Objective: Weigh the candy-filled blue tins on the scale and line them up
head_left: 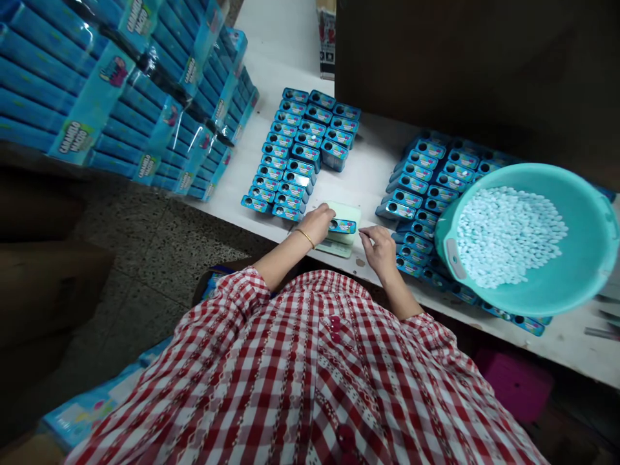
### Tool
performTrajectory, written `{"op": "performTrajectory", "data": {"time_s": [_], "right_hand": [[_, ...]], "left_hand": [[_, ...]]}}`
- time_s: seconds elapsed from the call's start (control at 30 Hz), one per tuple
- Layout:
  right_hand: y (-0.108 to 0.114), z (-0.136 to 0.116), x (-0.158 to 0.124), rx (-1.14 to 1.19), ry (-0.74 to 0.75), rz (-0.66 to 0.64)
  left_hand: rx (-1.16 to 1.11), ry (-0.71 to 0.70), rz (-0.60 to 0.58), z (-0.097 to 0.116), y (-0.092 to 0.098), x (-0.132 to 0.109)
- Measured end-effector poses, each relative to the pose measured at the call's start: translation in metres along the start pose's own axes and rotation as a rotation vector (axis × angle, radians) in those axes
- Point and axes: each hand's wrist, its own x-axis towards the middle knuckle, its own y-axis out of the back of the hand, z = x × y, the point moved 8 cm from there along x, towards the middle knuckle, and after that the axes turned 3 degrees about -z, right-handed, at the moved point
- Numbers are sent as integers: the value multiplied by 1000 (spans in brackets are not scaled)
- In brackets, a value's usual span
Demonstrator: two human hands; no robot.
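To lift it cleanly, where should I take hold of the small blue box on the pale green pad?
Probably pinch the small blue box across its narrow ends, coming from above: it lies flat with its round hole facing up, and the left hand already sits at one end.

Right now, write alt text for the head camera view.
A person's left hand touches a small blue tin lying on a pale green pad, with the right hand close beside it. Rows of matching tins stand on a white table to both sides, and a teal basin of small pale pieces sits at right.
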Motion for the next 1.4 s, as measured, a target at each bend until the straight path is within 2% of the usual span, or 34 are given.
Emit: {"op": "performTrajectory", "data": {"time_s": [0.13,0.2,0.27,0.33,0.47,0.57,0.7,0.77,0.8,0.87,0.93,0.97,1.0,1.03,1.07,1.1,1.13,1.2,1.3,1.4], "right_hand": [[8,6,0,22,-20,49],[11,12,0,49,-41,78],[11,18,0,75,-65,84],[7,21,1,84,-74,58],[-3,20,5,61,-42,-24],[-14,13,10,36,-4,-87],[-24,-5,17,-26,44,-134],[-15,-18,18,-64,81,-127],[-4,-23,18,-91,97,-101],[37,-21,15,-175,80,23],[94,6,6,-295,-57,216],[124,29,-2,-346,-180,326],[148,56,-10,-384,-309,371],[160,85,-14,-397,-410,312],[164,113,-17,-389,-490,197],[157,139,-19,-345,-521,25],[149,157,-19,-313,-510,-103],[134,178,-20,-303,-454,-262],[122,191,-18,-352,-430,-336],[131,201,-23,-306,-521,-359]], "left_hand": [[-31,-74,195,-4,37,-18],[-62,-53,295,-19,54,-33],[-108,25,371,-42,64,-50],[-151,123,410,-68,64,-66],[-217,258,401,-107,49,-86],[-254,295,374,-120,39,-91],[-270,298,371,-123,38,-92],[-267,290,375,-124,39,-92],[-266,288,377,-125,40,-92],[-274,295,378,-128,41,-92],[-299,313,373,-131,40,-92],[-310,321,367,-131,39,-91],[-319,326,361,-131,37,-90],[-325,327,353,-130,36,-88],[-329,325,345,-128,34,-86],[-331,321,334,-126,31,-83],[-332,313,322,-123,29,-81],[-335,290,295,-116,23,-76],[-366,253,255,-103,14,-71],[-481,251,205,-90,2,-71]]}}
